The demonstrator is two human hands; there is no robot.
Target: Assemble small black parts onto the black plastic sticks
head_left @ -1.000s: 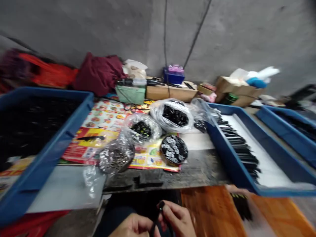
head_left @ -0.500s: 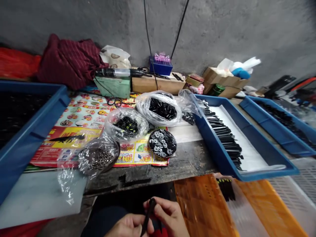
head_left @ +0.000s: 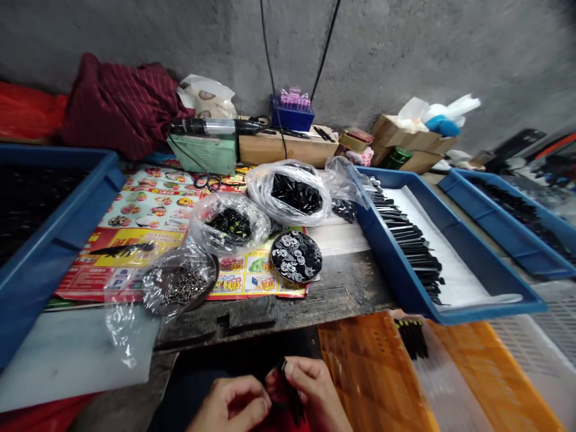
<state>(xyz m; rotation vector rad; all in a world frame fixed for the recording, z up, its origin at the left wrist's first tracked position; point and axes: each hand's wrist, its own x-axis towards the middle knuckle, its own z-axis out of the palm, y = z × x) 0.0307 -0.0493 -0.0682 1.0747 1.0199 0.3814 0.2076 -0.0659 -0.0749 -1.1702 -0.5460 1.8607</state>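
Note:
Low in the head view, my right hand [head_left: 312, 384] grips a slim black handle-like piece [head_left: 293, 396], its upper end poking out above the thumb. Just left of it, my left hand [head_left: 236, 399] has its fingers curled in with thumb and forefinger drawn together. Whatever lies between those fingertips, if anything, is too small to make out. On the bench in front are a round dish of flat silver and black metal pieces [head_left: 296, 257], a plastic-lined bowl of small screws or rivets [head_left: 183, 287], and open bags of black parts [head_left: 228, 225].
A blue tray [head_left: 488, 300] with a row of slender black pieces stands right; another blue tray [head_left: 81, 240] is left. An orange crate [head_left: 369, 366] sits beside my right hand. A black rotary tool [head_left: 216, 127] rests on a green box at the back. Cables hang down.
My left hand has let go of the black piece and shifted slightly left. The piece now sits in my right hand, tilted the other way.

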